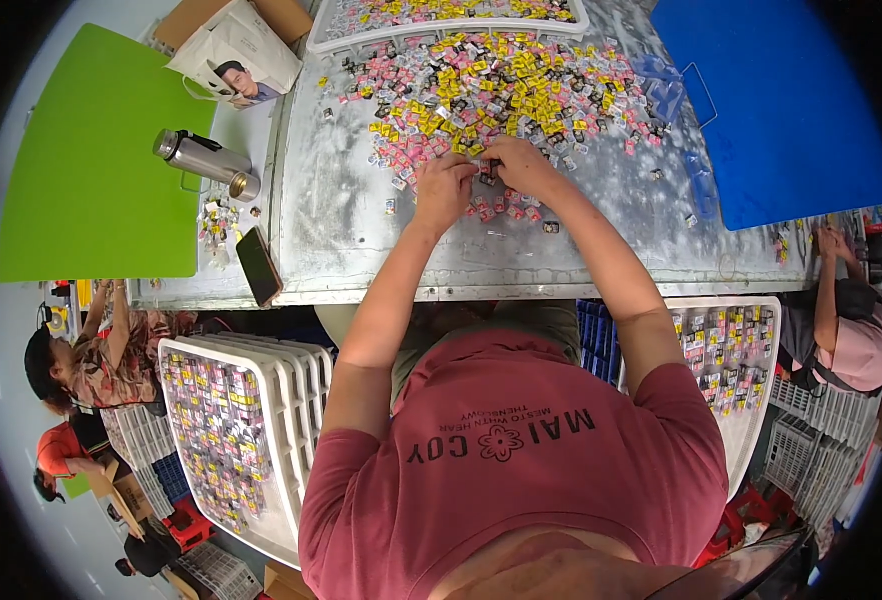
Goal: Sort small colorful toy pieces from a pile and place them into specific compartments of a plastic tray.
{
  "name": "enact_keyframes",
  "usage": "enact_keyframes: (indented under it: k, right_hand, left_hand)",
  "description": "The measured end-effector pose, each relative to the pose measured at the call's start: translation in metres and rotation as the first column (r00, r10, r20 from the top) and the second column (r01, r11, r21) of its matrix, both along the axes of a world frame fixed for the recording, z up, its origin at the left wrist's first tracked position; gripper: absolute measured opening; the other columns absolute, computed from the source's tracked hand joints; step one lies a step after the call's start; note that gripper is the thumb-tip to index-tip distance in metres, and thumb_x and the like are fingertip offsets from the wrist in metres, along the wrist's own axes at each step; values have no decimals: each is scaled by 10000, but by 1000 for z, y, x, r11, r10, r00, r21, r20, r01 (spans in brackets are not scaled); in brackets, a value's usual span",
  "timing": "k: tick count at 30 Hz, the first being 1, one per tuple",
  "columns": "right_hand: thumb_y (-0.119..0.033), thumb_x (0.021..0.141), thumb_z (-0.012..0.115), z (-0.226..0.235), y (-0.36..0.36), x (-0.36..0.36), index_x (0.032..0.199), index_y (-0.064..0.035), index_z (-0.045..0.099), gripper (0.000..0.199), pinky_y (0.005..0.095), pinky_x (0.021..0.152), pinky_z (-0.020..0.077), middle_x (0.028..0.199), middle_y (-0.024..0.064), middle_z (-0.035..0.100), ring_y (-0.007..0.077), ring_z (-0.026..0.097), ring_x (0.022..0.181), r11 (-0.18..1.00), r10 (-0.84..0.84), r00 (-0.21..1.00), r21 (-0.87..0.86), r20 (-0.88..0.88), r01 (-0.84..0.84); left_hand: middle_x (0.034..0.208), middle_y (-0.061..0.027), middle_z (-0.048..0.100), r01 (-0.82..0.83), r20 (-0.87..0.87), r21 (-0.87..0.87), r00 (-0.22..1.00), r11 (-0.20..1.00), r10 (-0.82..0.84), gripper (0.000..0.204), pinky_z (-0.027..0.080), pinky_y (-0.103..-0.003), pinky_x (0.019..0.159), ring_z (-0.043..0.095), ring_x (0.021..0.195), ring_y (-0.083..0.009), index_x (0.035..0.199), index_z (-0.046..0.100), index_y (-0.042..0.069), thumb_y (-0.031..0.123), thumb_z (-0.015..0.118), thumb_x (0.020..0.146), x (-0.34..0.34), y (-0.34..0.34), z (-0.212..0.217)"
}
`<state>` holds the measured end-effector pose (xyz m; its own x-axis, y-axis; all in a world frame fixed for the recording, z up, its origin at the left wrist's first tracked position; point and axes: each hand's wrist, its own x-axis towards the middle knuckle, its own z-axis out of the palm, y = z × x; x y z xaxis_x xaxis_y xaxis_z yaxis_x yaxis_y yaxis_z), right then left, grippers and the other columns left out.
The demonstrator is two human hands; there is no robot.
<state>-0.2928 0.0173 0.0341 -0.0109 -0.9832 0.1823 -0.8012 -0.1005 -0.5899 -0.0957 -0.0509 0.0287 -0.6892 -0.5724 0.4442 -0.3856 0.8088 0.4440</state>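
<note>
Big heap lying loose ahead, neater rows waiting at my sides

Here we are: small yellow, pink, white and black pieces are sprawling over the metal table in front of me, thickest at the far middle, thinning toward me. My left hand is resting at the heap's near edge, fingers bending; my right hand is sitting just beside it, fingers curling down, the two sets of tips nearly meeting. Dark pieces are showing in the narrow space between them. Am I pinching one? I cannot tell from here. A little pink cluster is lying nearer, between my wrists.

So how is it going? By my reckoning plenty is remaining: this spread is looking jumbled, colours mingling, nothing lining up. Beyond it, a far tray is holding a similar mixed layer. Better news below the table edge! On my left, a stack of white trays is standing, its top one bearing pieces in rough rows; on my right, another tray is carrying rows too, with bare white showing. I am judging those further along; whether they are complete, I am not able to say.

Wider out, a steel flask and a phone are sitting on the left, and a blue board is covering the right.
</note>
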Motion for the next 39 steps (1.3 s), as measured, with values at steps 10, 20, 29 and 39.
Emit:
enact_keyframes:
  k: [10,20,29,39]
  right_hand:
    - [-157,809,780,3,5,15,1057,-87,741,260,454,860,546,1014,124,628,338,664,983,998,-31,993,-57,-111,25]
    - [-202,820,793,-7,5,15,1042,-107,742,248,450,796,557,1027,103,633,326,677,939,983,-50,988,-180,-148,23]
    - [-179,838,792,37,83,45,1117,-78,717,306,438,822,541,1024,110,631,338,653,940,999,37,999,-13,7,-37]
    - [-139,821,781,16,131,73,1112,-80,693,310,445,866,508,1047,89,613,308,633,974,986,52,983,-150,-177,-79]
  left_hand:
    - [1181,-28,736,-40,39,-17,998,999,41,293,417,-451,1030,618,1154,-271,1117,775,130,67,685,845,7,10,-7]
    - [1207,-29,722,-23,52,-84,998,996,27,322,393,-455,1032,597,1179,-287,1147,754,125,73,684,838,21,20,4]
    - [1329,-47,656,191,45,60,980,980,-193,439,384,-471,1069,555,1266,-287,1213,709,98,211,781,795,87,100,27]
    - [1344,-45,643,100,114,-43,989,994,-94,498,373,-486,1086,543,1277,-286,1271,690,92,229,797,804,96,128,12]
